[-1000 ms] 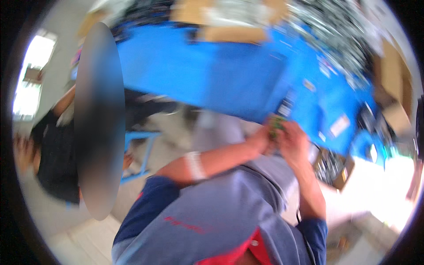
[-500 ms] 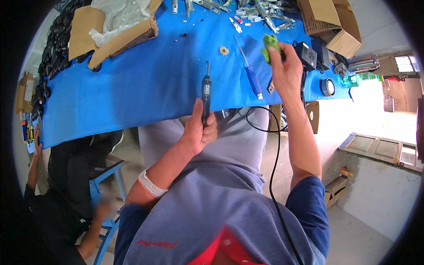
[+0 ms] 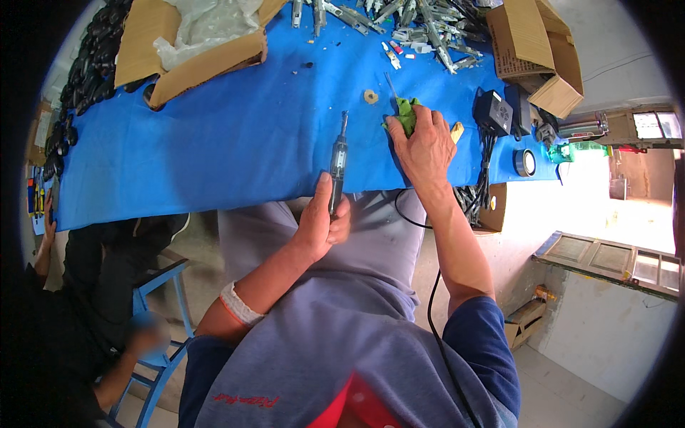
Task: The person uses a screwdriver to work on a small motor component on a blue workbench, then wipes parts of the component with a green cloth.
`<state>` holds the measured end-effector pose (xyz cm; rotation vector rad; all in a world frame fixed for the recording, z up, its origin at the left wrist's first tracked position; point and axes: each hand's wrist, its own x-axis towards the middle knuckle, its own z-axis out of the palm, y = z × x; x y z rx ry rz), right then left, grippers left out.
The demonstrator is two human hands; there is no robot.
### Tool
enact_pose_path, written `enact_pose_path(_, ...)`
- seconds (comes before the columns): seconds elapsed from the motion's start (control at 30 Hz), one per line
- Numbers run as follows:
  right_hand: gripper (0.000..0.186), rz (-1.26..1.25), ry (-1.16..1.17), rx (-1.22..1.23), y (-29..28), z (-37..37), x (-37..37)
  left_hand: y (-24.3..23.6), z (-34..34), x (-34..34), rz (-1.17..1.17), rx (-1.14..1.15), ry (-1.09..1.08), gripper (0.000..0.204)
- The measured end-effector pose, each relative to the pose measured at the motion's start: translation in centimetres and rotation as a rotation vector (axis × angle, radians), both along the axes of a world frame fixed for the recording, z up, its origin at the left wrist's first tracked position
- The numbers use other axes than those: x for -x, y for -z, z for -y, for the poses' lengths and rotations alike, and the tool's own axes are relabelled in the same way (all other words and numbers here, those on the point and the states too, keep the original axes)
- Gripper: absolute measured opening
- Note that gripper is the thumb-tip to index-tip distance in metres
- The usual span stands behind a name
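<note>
My left hand [image 3: 322, 222] is wrapped round the lower end of a slim dark handheld device [image 3: 338, 160], held upright at the table's front edge. Its casing shows light inner parts, and a thin metal tip points away from me. My right hand [image 3: 428, 146] rests low over the blue tabletop, fingers curled on a crumpled green cloth [image 3: 407, 114]. From beyond the cloth sticks the thin shaft of a screwdriver [image 3: 389, 82]; its handle is hidden under the hand and cloth. Beside the right fingers lies a small yellowish piece [image 3: 457, 131].
A heap of metal parts [image 3: 432, 36] lies at the far side. Cardboard boxes stand at back left [image 3: 207, 77] and back right [image 3: 524, 36]. A black power unit [image 3: 492, 112] and a tape roll [image 3: 524, 162] are at right. A black cord [image 3: 432, 307] crosses my body. Another person [image 3: 78, 321] sits at left.
My right hand has come down and left with the green cloth, from the air onto the screwdriver's place, covering its blue handle. The left hand still holds the device, almost unmoved.
</note>
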<state>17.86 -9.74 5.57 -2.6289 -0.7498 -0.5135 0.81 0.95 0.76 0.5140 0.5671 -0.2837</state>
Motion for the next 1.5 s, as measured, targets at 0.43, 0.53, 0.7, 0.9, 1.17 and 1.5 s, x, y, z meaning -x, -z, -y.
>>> enact_pose_path(0.43,0.019,-0.557,-0.017,-0.463,-3.1,2.0,2.7,-0.6,0.3,0.7,0.028,0.0,0.013,0.058)
enact_pose_path(0.53,0.016,-0.776,-0.197,-0.752,-1.6,3.0,6.3,-0.8,0.9,0.9,0.05,-0.024,0.043,0.058)
enact_pose_path(0.7,0.015,-0.881,-0.167,-0.77,-1.1,2.8,11.8,-1.5,1.8,1.6,0.037,-0.151,0.083,0.054)
enact_pose_path(0.9,0.014,-0.739,-0.138,-0.852,-0.4,1.6,13.2,-0.9,4.0,3.2,0.102,-0.248,0.033,0.044)
enact_pose_path(1.17,0.016,-0.809,-0.127,-0.928,0.2,0.8,13.6,0.1,3.4,4.2,0.25,-0.104,0.077,0.039)
enact_pose_path(1.5,0.017,-0.792,-0.128,-0.922,1.1,1.8,13.7,-0.3,3.1,4.7,0.592,-0.821,0.229,0.026)
